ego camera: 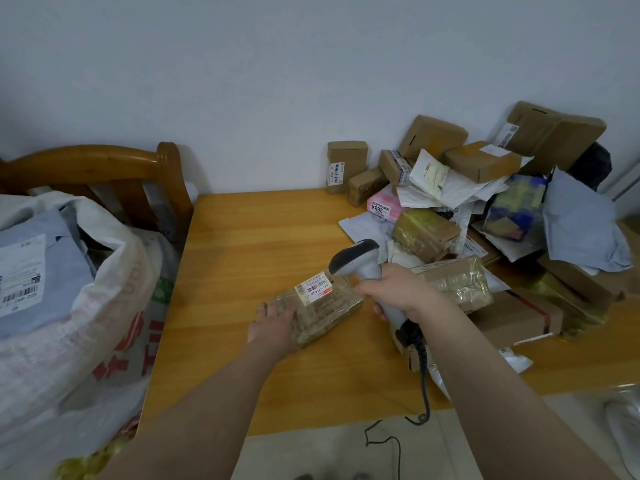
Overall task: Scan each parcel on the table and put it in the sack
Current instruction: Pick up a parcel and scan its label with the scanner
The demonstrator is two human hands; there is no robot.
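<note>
Parcel [327,306] at centre frame, on or just over table [249,244]; left hand [273,325] grips its left end, fingers curled over the edge. Right hand [403,289] wraps round scanner [358,259] handle, head just beside label [313,287]; sack [69,299] at left edge.

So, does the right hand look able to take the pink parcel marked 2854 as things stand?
Probably not yet: the right hand grips the scanner, and white mailers partly cover the pink parcel.
</note>
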